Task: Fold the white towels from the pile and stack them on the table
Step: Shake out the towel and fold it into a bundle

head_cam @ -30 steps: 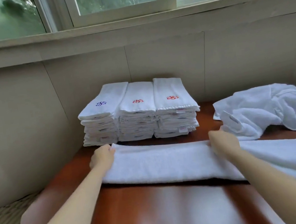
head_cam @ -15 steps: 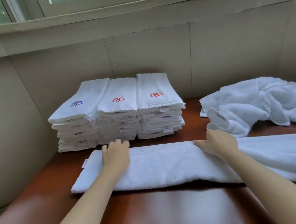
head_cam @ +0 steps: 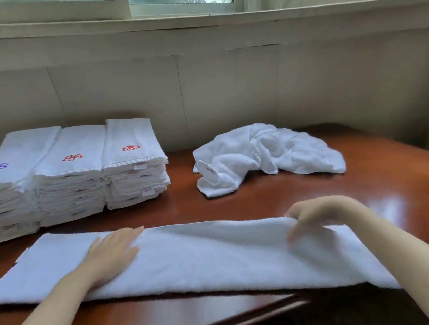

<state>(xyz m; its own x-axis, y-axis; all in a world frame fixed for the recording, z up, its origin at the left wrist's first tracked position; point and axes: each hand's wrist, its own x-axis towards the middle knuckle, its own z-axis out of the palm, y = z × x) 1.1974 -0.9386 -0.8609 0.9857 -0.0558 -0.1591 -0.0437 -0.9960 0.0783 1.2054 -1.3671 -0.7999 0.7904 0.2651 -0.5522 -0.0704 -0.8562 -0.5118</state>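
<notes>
A long white towel (head_cam: 193, 258), folded into a strip, lies across the front of the red-brown table (head_cam: 280, 194). My left hand (head_cam: 111, 255) rests flat on its left part with the fingers straight. My right hand (head_cam: 313, 217) pinches the towel's far edge near its right part and lifts it a little. Three stacks of folded white towels (head_cam: 68, 176) with embroidered marks stand at the back left. A crumpled pile of white towels (head_cam: 266, 152) lies at the back right.
A pale wall runs behind the table under a window sill (head_cam: 189, 21). The table's front edge (head_cam: 229, 321) is close to me and its right side curves away. Bare wood shows between the stacks and the pile.
The view has swung to the right. My left hand stays flat on the towel. My right hand has moved right along the far edge and now pinches it and raises it.
</notes>
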